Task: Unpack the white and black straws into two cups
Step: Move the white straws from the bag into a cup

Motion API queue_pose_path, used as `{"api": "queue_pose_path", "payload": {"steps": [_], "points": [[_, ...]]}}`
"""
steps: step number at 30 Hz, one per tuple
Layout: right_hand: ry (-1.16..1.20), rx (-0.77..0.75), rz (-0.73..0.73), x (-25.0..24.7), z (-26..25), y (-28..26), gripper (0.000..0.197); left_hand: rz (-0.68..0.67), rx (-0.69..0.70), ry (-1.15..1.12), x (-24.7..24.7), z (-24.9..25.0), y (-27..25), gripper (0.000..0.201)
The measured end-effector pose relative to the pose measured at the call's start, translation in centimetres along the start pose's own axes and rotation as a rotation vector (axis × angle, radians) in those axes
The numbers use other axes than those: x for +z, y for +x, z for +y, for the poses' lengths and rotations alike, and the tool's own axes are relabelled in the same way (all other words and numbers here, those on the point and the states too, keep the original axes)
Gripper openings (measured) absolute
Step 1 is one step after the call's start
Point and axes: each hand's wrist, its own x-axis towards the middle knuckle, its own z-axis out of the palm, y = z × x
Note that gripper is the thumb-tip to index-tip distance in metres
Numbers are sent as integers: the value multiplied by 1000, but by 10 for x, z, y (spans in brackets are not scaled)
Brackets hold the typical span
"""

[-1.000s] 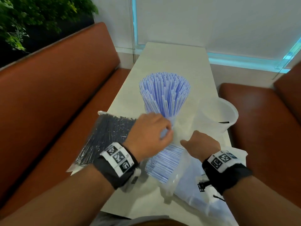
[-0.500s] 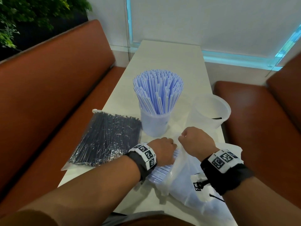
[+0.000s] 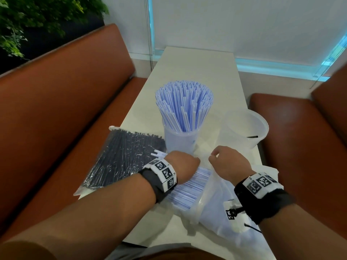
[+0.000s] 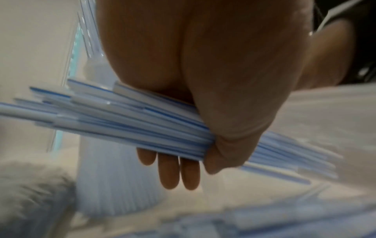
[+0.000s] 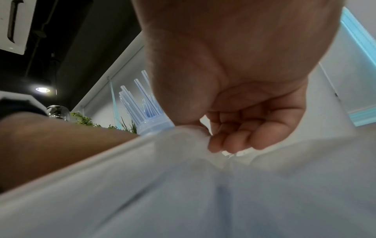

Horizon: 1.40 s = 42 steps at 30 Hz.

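Observation:
My left hand (image 3: 183,166) grips a bundle of white straws (image 4: 142,125) with blue stripes, half out of the clear plastic bag (image 3: 212,209) that lies near the table's front edge. More of these straws (image 3: 189,188) lie in the bag under my wrist. My right hand (image 3: 228,162) pinches the bag's open edge (image 5: 183,136) and holds it up. A clear cup (image 3: 180,139) behind my hands stands packed with white straws (image 3: 185,106). A second clear cup (image 3: 244,128) at the right holds one black straw (image 3: 252,136). A sealed pack of black straws (image 3: 124,156) lies at the left.
The narrow white table (image 3: 197,68) runs away from me between two brown benches, one at the left (image 3: 65,102) and one at the right (image 3: 293,124). The black straw pack overhangs the table's left edge. A plant (image 3: 37,19) stands behind the left bench.
My left hand left the filled cup, came down to the bag and took hold of a bundle of white straws. My right hand kept its pinch on the bag's edge.

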Motion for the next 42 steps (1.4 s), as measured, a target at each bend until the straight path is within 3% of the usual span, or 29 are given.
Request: {"api": "queue_pose_path", "payload": {"steps": [9,12,14,16,17,20,22,25,29,32,34,38,40,42], "points": [[84,39,-43,15,13,10,18,49,-146,30,10,-100,-65,19],[79,40,-38,17,11,11,27,81,-230,3,19,-122,-80,15],[221,-6,77,15,6,11,44,129,-241,-29,21,-127,-85,11],[593,-66,214,8,-4,6,60,186,-229,-63,20,-124,-85,11],[809,-78,215,5,-11,3,63,221,-214,-81,19,-119,-83,11],[1129,-58,-37,7,-27,-2,61,287,-136,-109,14,-92,-68,16],[1215,-75,-41,6,-30,-4,54,308,-95,-107,7,-78,-58,21],[1424,-38,138,-7,-25,-3,41,361,-111,-110,-5,-69,-51,21],[1233,-139,-54,-3,-38,-11,40,419,-60,-146,-17,-35,-40,24],[1317,-79,-23,-5,-43,-15,48,445,-48,-228,-27,-23,-36,25],[1527,57,-34,-12,-37,-12,54,490,-55,-400,-38,-29,-44,15],[1663,225,-187,-10,-30,-12,64,760,-22,-1232,-77,-29,-65,12],[1710,265,-262,-7,-33,-15,67,952,83,-1520,-100,-26,-69,8],[1796,271,-311,-5,-37,-17,71,1054,215,-1737,-112,-22,-68,11]]}}
